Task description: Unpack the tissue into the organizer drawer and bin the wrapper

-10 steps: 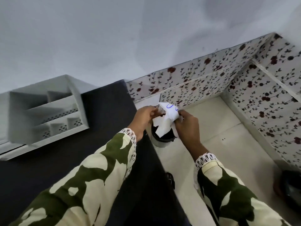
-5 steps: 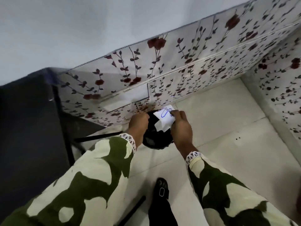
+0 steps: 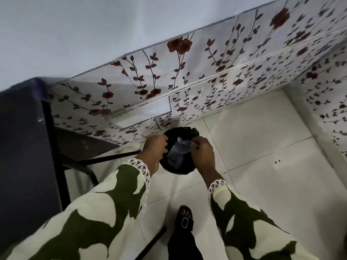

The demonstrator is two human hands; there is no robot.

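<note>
The fingers (image 3: 194, 144) of the right hand (image 3: 203, 154) are curled over the right rim of the bin (image 3: 187, 170), pinching the upper corner of the wrapper (image 3: 178, 152). The wrapper, pale and crumpled, hangs down inside the bin's mouth, most of it below the rim and in shadow. The left hand (image 3: 155, 149) sits at the bin's left rim with its fingers bent inward over the edge; whether they grip the dark liner or only rest on it cannot be told.

The bin is small, round and black, lined with a dark bag that ruffles at its far rim. It stands on the floor (image 3: 262, 166) of pale tiles, close against the floral wall panel (image 3: 187, 72), which runs along the back and turns along the right edge of the view.

Both wrists wear lace-trimmed cuffs, and the sleeves (image 3: 93, 222) are cream with dark green patches. Below the bin, near the bottom of the view, a foot in a black sandal (image 3: 185, 220) with a buckle stands on the tiles. At the left edge a dark surface (image 3: 22, 147) sits on a black metal frame (image 3: 54, 147), with a crossbar reaching toward the left hand. Above the panel is a plain pale wall (image 3: 93, 25).
</note>
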